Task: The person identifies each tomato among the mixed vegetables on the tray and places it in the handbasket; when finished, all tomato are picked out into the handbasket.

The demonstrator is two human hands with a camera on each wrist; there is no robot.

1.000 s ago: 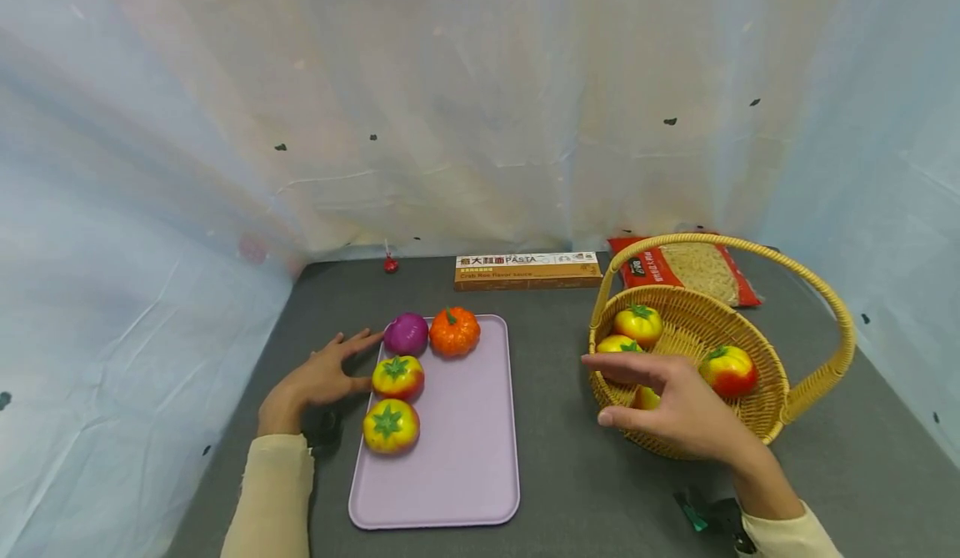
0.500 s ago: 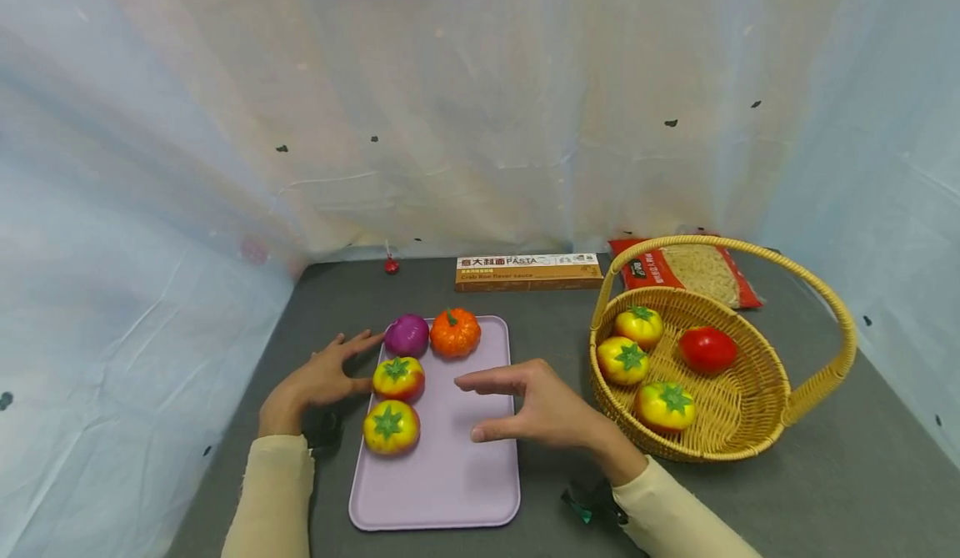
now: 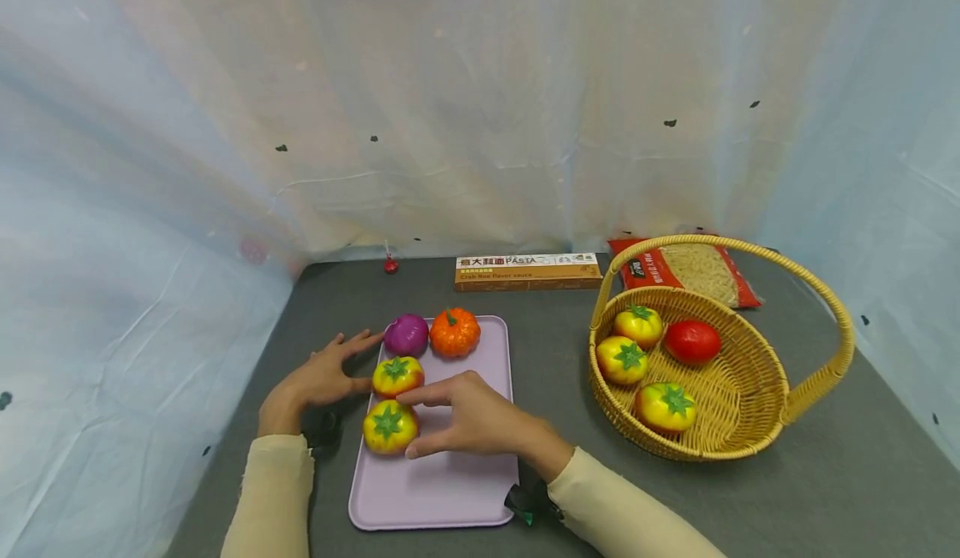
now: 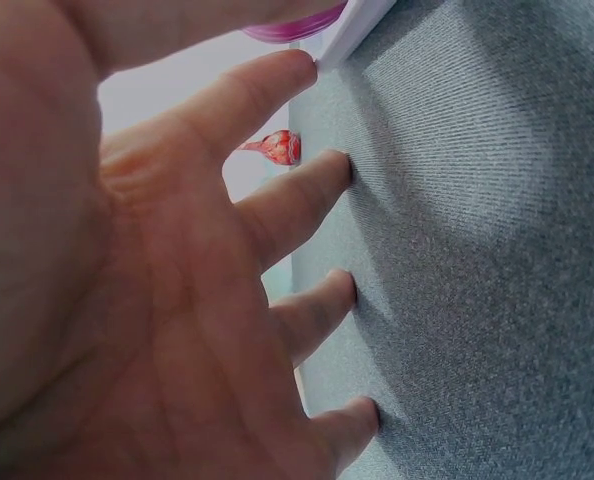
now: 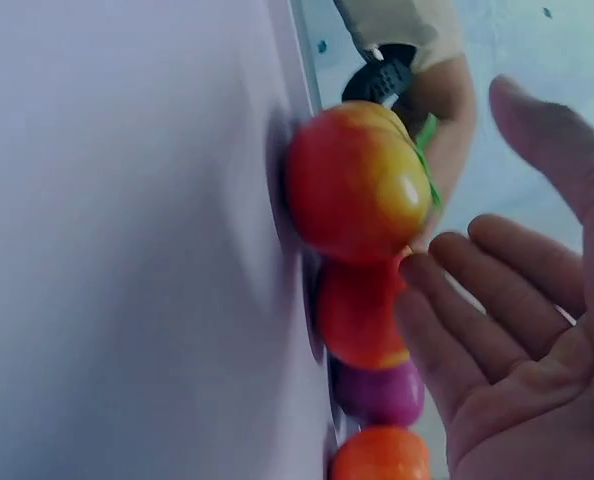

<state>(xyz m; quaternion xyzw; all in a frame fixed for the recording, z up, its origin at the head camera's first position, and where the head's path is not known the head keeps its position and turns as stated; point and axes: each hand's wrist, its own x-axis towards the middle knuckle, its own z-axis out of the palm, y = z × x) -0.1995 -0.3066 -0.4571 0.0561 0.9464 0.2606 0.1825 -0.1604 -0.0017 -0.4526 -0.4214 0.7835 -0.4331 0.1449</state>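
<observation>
A lilac tray (image 3: 465,491) bears two yellow-red toy tomatoes with green leaf stars, the nearer tomato (image 3: 391,426) and the farther tomato (image 3: 398,376). Behind them sit a purple onion-like ball (image 3: 407,334) and an orange pumpkin (image 3: 454,332). My left hand (image 3: 318,376) rests at the tray's left edge, fingers spread; in the left wrist view its fingertips meet the grey cloth. Over the tray, my right hand (image 3: 476,418) holds thumb and fingers apart beside the nearer tomato. The right wrist view shows that tomato (image 5: 357,185) outside the hand's grip, its palm empty.
On the right stands a wicker basket (image 3: 738,408) with a tall handle, holding several tomatoes, one red side up (image 3: 693,342). A pasta box (image 3: 528,273) and a red pasta bag (image 3: 697,273) lie at the back. A small red ornament (image 3: 391,264) is back left.
My right hand has moved left from over the basket to the tray's nearer tomato. In the basket, one tomato has rolled left, now showing its red side. My left hand stays put.
</observation>
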